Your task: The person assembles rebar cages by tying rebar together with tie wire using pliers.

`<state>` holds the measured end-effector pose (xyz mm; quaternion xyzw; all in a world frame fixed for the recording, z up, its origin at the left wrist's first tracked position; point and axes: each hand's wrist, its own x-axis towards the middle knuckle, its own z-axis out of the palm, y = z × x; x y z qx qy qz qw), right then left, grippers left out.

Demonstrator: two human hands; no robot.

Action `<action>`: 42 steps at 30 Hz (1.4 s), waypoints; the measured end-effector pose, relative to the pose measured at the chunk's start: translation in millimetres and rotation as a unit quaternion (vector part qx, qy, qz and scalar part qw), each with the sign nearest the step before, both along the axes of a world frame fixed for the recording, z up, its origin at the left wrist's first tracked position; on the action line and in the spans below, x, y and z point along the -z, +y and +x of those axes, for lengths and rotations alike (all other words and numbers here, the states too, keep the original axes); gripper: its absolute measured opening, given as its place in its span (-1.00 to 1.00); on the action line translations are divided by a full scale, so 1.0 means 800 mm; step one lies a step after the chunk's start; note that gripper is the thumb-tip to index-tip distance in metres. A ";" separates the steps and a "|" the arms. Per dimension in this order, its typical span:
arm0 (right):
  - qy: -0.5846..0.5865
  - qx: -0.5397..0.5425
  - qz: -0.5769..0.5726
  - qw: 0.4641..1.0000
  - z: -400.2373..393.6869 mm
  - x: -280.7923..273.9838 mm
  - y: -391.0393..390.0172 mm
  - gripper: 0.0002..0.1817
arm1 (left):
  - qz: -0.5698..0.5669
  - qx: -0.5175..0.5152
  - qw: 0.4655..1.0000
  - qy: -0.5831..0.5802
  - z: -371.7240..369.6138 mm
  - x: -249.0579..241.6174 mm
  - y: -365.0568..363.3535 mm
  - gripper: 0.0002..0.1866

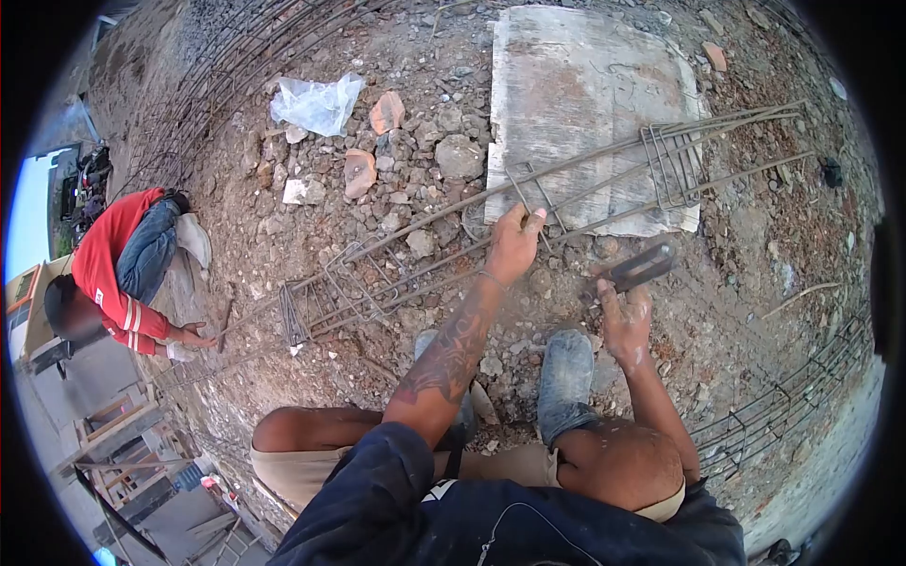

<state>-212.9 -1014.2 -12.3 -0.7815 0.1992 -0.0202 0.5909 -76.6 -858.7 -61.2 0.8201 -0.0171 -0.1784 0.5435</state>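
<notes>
My left hand (pixel 514 247) is closed on a square wire stirrup (pixel 551 209), which sits around the long rebars (pixel 444 258) of a reinforcement cage. My right hand (pixel 627 325) holds a dark metal hand tool (pixel 645 268) just to the right of the cage. Motion blur hides the tool's exact kind. Bunched stirrups (pixel 294 316) hang near the cage's left end, and more stirrups (pixel 672 168) are grouped toward its right end.
A worn board (pixel 595 85) lies under the cage's right part. Rubble, brick pieces (pixel 360 174) and a clear plastic bag (pixel 317 104) lie beyond. A person in red (pixel 118 259) bends at the cage's left end. Another rebar cage (pixel 793 401) lies at right.
</notes>
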 end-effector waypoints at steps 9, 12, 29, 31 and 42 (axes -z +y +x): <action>0.221 0.183 0.081 0.955 -0.085 0.061 -0.010 -0.43 | 0.254 0.059 0.960 -0.102 -0.022 0.007 0.019 -0.43; 0.147 0.321 0.629 0.693 -0.086 0.064 -0.002 -0.48 | 0.255 0.091 0.962 -0.034 -0.016 0.008 0.024 -0.38; 0.198 0.183 0.306 0.913 0.022 -0.027 -0.014 -0.90 | 0.019 0.043 0.974 0.223 0.071 0.016 0.013 -0.64; 0.229 0.179 0.317 0.903 0.045 -0.024 -0.023 -0.92 | -0.022 0.010 0.962 0.271 0.066 -0.009 0.002 -0.66; 0.250 0.195 0.303 0.899 0.069 -0.008 0.016 -0.90 | 0.298 0.275 0.839 -0.362 0.094 -0.064 0.115 -0.63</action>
